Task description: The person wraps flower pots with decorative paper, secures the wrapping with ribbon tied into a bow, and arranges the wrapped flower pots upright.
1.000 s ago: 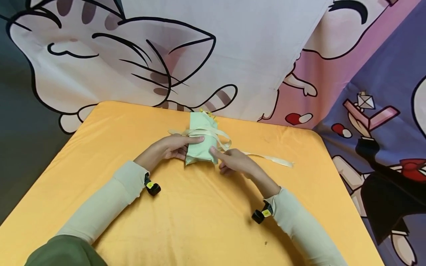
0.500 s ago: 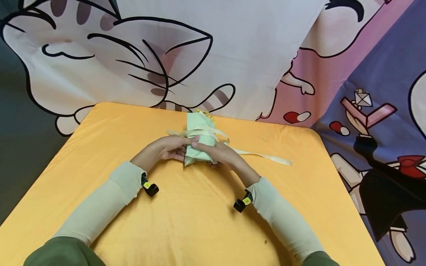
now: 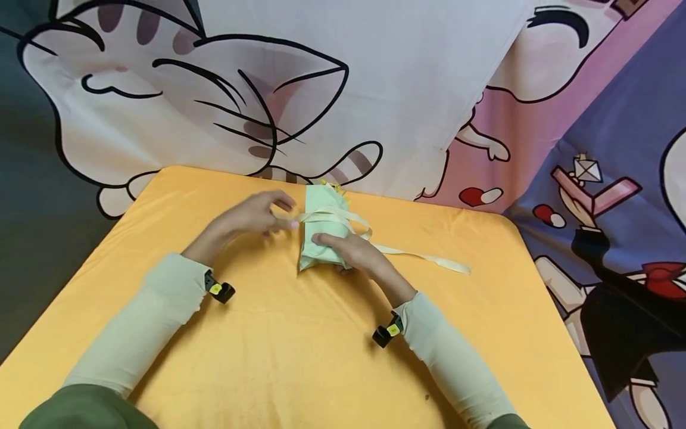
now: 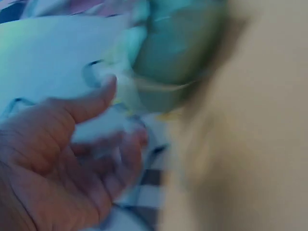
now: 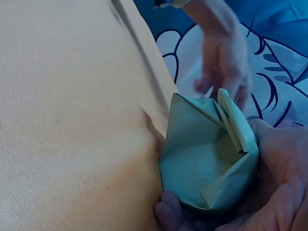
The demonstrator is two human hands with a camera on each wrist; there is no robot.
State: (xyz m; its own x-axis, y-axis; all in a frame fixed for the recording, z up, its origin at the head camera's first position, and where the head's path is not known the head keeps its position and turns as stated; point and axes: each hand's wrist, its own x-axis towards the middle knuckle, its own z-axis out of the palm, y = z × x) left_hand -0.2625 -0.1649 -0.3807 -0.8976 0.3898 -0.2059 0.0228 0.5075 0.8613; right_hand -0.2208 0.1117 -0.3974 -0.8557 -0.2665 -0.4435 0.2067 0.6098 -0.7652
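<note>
A mint-green paper-wrapped bundle [image 3: 321, 238] lies near the table's far edge, with small yellow bits [image 3: 339, 188] showing at its far end. Pale cream ribbon [image 3: 328, 214] passes around its middle and loops at the right side. My right hand [image 3: 360, 253] grips the near part, thumb on top and fingers around the side and underneath. Seen from the right wrist, the folded paper end [image 5: 207, 154] rests in that hand. Just left of the bundle, my left hand [image 3: 256, 213] is off the paper, its thumb and fingers apart near the ribbon; the left wrist view is blurred.
A yellow cloth [image 3: 300, 345] covers the table. One ribbon tail [image 3: 429, 258] trails across it to the right. Behind stands a printed cartoon-cat curtain [image 3: 407, 77], and a purple and pink printed curtain [image 3: 616, 149] hangs at the right.
My left hand has let go of the bundle and moved left. My right hand has moved left onto the bundle and now grips it. The bundle has stayed in about the same place.
</note>
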